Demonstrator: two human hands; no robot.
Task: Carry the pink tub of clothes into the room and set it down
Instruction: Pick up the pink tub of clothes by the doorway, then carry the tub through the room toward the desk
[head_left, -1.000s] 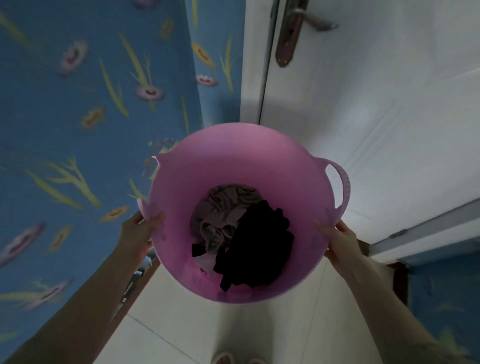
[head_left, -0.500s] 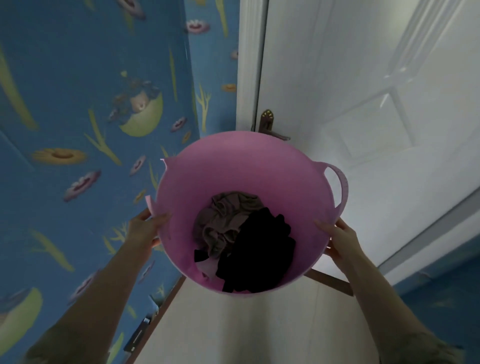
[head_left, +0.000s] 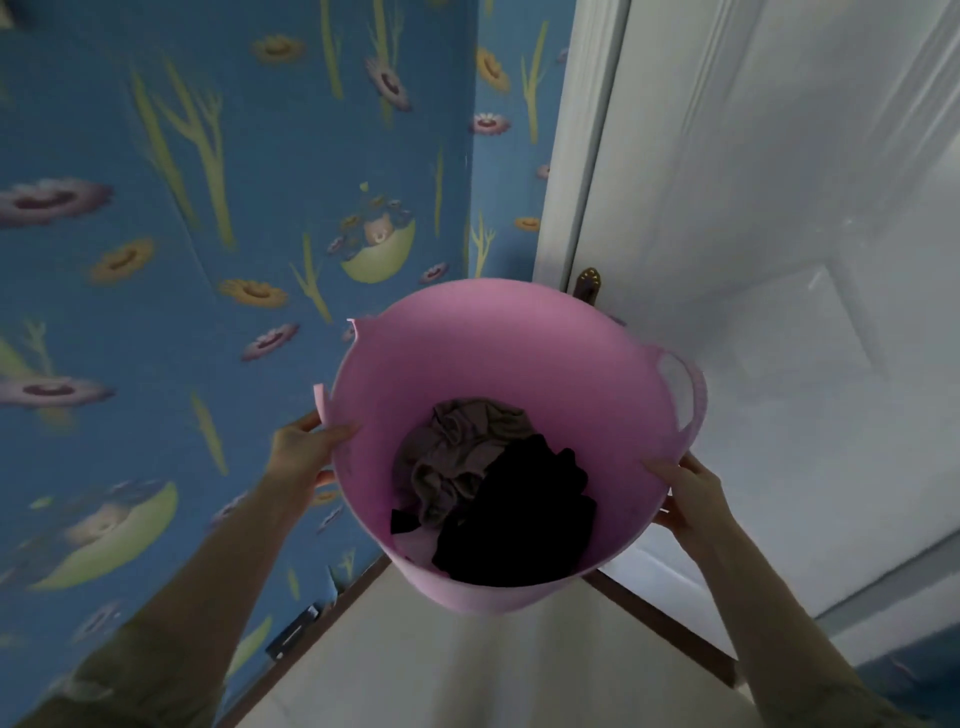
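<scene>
I hold a round pink tub (head_left: 483, 353) in the air in front of me, above the pale floor. Inside it lie clothes: a crumpled grey-brown garment (head_left: 457, 447) and a black one (head_left: 524, 519) on top. My left hand (head_left: 304, 449) grips the tub's left rim, thumb inside. My right hand (head_left: 685, 493) grips the right rim just below the looped handle (head_left: 685, 395). The tub's far edge hides part of the door handle.
A white door (head_left: 779, 312) stands right ahead on the right, with a brass handle plate (head_left: 589, 283) at its left edge. Blue flowered wallpaper (head_left: 208, 260) covers the wall on the left. A dark skirting (head_left: 311, 618) runs along pale floor tiles (head_left: 441, 670).
The view has tilted upward, so the door handle sank behind the tub's far rim. The tub stays held in both hands and has come closer to the door.
</scene>
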